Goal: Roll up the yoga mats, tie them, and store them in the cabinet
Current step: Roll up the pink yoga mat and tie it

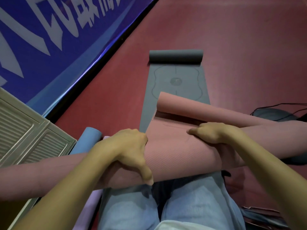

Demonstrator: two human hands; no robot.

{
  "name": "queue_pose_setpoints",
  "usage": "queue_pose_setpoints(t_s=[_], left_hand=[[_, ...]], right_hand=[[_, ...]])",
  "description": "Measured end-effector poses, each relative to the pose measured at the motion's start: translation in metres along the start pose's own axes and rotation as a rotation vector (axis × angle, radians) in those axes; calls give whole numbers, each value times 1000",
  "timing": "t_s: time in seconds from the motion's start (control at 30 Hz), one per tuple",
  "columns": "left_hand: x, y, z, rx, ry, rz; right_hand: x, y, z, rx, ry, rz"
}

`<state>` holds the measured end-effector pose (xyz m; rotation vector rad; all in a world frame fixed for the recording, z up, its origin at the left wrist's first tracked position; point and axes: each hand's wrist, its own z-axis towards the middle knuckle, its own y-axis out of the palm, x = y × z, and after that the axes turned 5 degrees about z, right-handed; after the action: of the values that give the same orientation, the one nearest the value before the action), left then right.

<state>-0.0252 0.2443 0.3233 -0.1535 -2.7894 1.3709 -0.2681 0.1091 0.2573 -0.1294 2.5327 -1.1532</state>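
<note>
Seen from the head camera, a person kneeling on a red floor (232,47) grips a thick pink yoga mat (179,151) rolled across their lap, above knees in light blue jeans (132,211). The left hand (129,148) curls over the roll left of its middle, thumb down its near face, while the right hand (214,132) clenches the top of the roll right of middle, fingers pressing on the loose outer flap. The roll runs past both hands, beyond the left edge of the frame and towards the right. Its free end curls up just beyond the right hand, over a grey yoga mat (176,83) lying flat on the floor, whose far end is rolled. A blue rolled mat (86,143) lies just left of the left hand, beside a pale louvred cabinet door (25,130). A blue banner (49,39) with white lettering lines the floor's left edge.
</note>
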Motion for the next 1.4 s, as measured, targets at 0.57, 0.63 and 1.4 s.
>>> queue_pose_setpoints(t_s=[0.57,0.63,1.4], left_hand=[[-31,-22,46,-35,101,-353],[-37,-24,49,-44,112,-400],[12,-32,48,228,-64,270]], right_hand=[[89,-12,1,588,-205,154],[89,-10,2,592,-212,111],[84,-3,44,670,-168,-46]])
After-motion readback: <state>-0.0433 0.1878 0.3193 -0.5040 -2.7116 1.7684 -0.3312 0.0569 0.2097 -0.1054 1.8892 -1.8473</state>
